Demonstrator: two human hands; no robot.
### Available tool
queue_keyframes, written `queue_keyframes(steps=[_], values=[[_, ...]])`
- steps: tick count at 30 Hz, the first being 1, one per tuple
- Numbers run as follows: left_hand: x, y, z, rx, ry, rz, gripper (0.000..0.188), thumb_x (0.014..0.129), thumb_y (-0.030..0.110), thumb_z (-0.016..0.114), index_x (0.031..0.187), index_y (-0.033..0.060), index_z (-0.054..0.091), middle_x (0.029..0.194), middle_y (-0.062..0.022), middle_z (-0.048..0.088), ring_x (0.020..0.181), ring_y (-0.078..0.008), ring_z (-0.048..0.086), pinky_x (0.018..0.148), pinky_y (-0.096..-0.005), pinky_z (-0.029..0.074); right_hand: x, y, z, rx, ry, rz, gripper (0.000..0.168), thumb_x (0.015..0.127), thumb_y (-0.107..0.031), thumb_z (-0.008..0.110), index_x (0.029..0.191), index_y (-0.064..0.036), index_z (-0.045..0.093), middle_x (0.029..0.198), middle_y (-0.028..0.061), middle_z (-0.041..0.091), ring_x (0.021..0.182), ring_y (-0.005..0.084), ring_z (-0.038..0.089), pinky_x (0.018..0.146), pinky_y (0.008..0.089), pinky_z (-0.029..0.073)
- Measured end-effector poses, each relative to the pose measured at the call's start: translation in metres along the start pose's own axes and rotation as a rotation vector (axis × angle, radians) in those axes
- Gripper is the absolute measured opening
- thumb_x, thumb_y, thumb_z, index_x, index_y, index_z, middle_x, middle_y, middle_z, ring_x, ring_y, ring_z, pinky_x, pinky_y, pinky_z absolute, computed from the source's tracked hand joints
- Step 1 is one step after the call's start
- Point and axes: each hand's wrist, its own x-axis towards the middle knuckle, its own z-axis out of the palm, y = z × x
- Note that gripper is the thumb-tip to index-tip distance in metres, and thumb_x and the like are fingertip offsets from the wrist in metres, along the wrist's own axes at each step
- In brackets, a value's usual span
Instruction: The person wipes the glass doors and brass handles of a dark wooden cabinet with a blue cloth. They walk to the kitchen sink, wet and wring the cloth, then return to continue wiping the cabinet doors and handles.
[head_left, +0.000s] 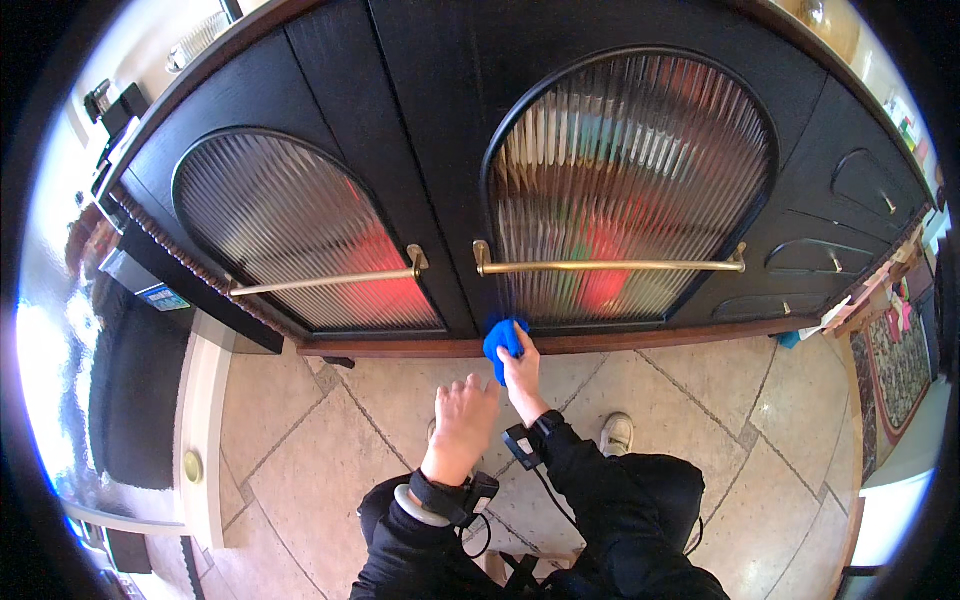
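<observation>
Bunched in my right hand (523, 373) is a blue cloth (501, 343), held against the bottom of a black wooden cabinet (420, 45), near the lower left corner of the right door's glass. My left hand (463, 420) hovers just left of it over the floor, back facing up, thumb apart and holding nothing. Each of the cabinet's two doors has an arched ribbed glass panel, the left one (300, 232) and the right one (630, 187). Red shapes show blurred behind both. A brass bar handle (330, 280) crosses the left door, and another brass bar handle (607, 265) crosses the right.
Small drawers (862, 180) with short pulls line the cabinet's right side. A brown wooden base rail (600, 341) runs just above the stone tile floor (300, 465). A white door edge with a round knob (193, 466) stands at left. A patterned rug (904, 367) lies at right.
</observation>
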Motion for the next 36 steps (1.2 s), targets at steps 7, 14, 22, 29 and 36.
queue_keyframes(steps=[7, 14, 22, 29, 36], values=[[-0.005, -0.003, -0.002, -0.079, -0.052, -0.072, 0.029, 0.081, 0.024, 0.066, 0.106, 0.0117, 0.056, 0.097, -0.0102, 0.059, 0.094, -0.0287, 0.061, 0.079, -0.0434, 0.047, 0.013, -0.096, 0.034, 0.243, -0.092, -0.099, 0.051, 0.085, -0.008, 0.065, 0.133, -0.002, 0.047, 0.124, 0.0093, 0.053, 0.109, 0.0182, 0.052, 0.097, 0.0312, 0.04], [0.003, 0.006, -0.005, -0.033, -0.098, -0.018, 0.03, 0.084, 0.026, 0.064, 0.108, 0.0112, 0.057, 0.099, -0.0105, 0.06, 0.094, -0.0287, 0.062, 0.079, -0.0419, 0.048, -0.007, 0.018, -0.008, -0.191, -0.051, -0.108, 0.057, 0.079, 0.001, 0.064, 0.134, -0.014, 0.052, 0.11, 0.0136, 0.057, 0.101, 0.0288, 0.057, 0.09, 0.0373, 0.045], [-0.006, 0.003, 0.002, -0.053, -0.041, -0.039, 0.03, 0.084, 0.027, 0.064, 0.108, 0.0113, 0.058, 0.099, -0.0102, 0.06, 0.092, -0.0279, 0.062, 0.077, -0.0405, 0.048, 0.009, -0.087, 0.022, 0.02, -0.01, -0.205, 0.046, 0.089, -0.008, 0.06, 0.134, -0.006, 0.05, 0.106, 0.0098, 0.055, 0.098, 0.0212, 0.054, 0.091, 0.0309, 0.041], [-0.002, 0.003, -0.004, -0.031, -0.075, -0.043, 0.028, 0.083, 0.025, 0.065, 0.106, 0.0105, 0.059, 0.1, -0.0101, 0.059, 0.092, -0.0278, 0.062, 0.077, -0.0411, 0.048, 0.001, -0.013, 0.002, -0.052, 0.001, -0.126, 0.045, 0.088, -0.005, 0.061, 0.132, -0.007, 0.053, 0.109, 0.0116, 0.057, 0.1, 0.0229, 0.055, 0.09, 0.0334, 0.042], [-0.004, -0.001, -0.004, -0.072, -0.104, -0.073, 0.025, 0.084, 0.024, 0.064, 0.104, 0.0105, 0.059, 0.101, -0.0101, 0.059, 0.093, -0.0284, 0.062, 0.079, -0.0421, 0.048, 0.012, -0.043, 0.005, -0.028, -0.002, -0.072, 0.043, 0.088, -0.005, 0.059, 0.131, -0.008, 0.055, 0.102, 0.0076, 0.052, 0.098, 0.0197, 0.053, 0.09, 0.0302, 0.04]])
